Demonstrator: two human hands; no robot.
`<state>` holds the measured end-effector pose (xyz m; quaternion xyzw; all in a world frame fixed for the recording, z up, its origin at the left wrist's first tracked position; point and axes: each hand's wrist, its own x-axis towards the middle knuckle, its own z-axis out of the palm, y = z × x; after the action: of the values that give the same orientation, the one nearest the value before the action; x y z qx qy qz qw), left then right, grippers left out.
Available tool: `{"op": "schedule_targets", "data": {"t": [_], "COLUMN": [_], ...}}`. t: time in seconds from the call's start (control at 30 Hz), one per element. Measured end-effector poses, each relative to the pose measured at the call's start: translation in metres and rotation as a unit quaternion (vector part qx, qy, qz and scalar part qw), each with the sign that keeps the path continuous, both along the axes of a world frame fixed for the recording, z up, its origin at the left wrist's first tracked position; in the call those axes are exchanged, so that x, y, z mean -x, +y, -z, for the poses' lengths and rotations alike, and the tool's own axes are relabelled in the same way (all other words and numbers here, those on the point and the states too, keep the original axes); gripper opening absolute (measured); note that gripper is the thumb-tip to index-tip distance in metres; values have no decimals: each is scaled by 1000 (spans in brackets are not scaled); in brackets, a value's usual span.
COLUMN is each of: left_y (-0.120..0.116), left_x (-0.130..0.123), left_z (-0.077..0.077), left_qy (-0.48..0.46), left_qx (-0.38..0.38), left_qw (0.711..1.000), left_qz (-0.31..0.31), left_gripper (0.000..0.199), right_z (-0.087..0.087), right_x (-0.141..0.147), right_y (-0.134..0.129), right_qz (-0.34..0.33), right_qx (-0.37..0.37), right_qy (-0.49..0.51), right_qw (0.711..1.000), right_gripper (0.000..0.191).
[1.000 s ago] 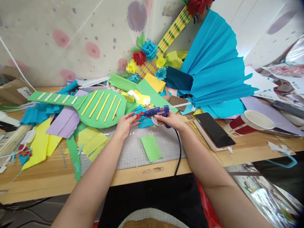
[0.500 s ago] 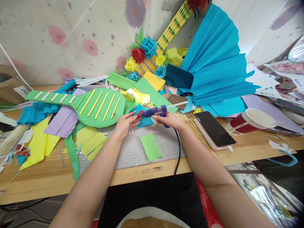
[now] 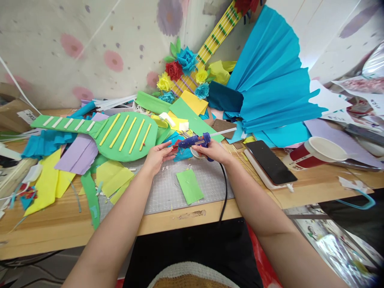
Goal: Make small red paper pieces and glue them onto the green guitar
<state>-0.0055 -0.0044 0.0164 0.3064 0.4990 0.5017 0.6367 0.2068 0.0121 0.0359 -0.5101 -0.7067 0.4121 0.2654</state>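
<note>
My right hand (image 3: 214, 151) is wrapped round a dark blue hot glue gun (image 3: 193, 141), its nozzle pointing left and a whitish glue stick (image 3: 226, 131) poking out at the back. At the nozzle my left hand (image 3: 159, 157) pinches a small red piece (image 3: 177, 143), perhaps paper; the fingers partly hide it. Beneath the hands a green paper rectangle (image 3: 190, 186) lies on the grey cutting mat (image 3: 162, 196). To the left rests a green lute-shaped cutout (image 3: 126, 138) with yellow and white strips.
A black cable (image 3: 225, 192) hangs from the glue gun over the table edge. To the right are a phone (image 3: 271, 162) and a paper cup (image 3: 315, 152). Behind stand a large blue pleated paper (image 3: 276, 80) and a yellow paper instrument (image 3: 207, 52) with paper flowers. Paper scraps (image 3: 115, 178) lie around.
Almost nothing differs. The whole view has shifted very slightly; both hands keep their hold at the same spot, with the nozzle still against the red piece.
</note>
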Motion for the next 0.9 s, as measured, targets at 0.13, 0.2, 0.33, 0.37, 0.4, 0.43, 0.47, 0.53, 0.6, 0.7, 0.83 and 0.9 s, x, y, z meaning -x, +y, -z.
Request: {"op": "schedule_targets", "data": {"t": [0.13,0.2,0.33,0.37,0.4,0.43,0.47,0.53,0.6,0.7,0.83,0.9], "left_y": [0,0,-1,-1,-1,-1,-1,-1,-1,-1,0,0], "left_x": [0,0,0,0,0,0,0,1,1,1,1,1], "left_z": [1,1,0,0,0,0,1,1,1,-1,-1,0], "left_qy": [6,6,2,1,1,1,2,4,3,3,-3,-8], "left_qx": [-3,-3,-2,-3,-4,-6,-8,-12,-14,-20,-36,-43], "left_qw": [1000,1000,1000,1000,1000,1000,1000,1000,1000,1000,999,998], "left_qz": [9,12,13,15,17,19,21,24,25,8,-37,-45], "left_gripper": [31,30,31,32,33,34,35,36,35,33,31,32], "right_z": [0,0,0,1,2,2,3,3,1,-5,-3,4], "right_x": [-1,-1,-1,-1,-1,-1,-2,-4,-11,-28,-58,-69], "right_y": [0,0,0,0,1,1,2,3,5,12,25,28], "right_qz": [2,1,7,10,13,16,19,35,56,113,275,289], "right_qx": [-1,0,1,2,3,4,4,-7,-30,-78,-119,-109], "right_qy": [-3,-1,8,12,15,19,25,45,73,97,73,37], "right_qw": [1000,1000,1000,1000,1000,1000,1000,998,995,986,951,950], "right_gripper": [50,51,50,50,50,50,50,48,46,43,41,43]}}
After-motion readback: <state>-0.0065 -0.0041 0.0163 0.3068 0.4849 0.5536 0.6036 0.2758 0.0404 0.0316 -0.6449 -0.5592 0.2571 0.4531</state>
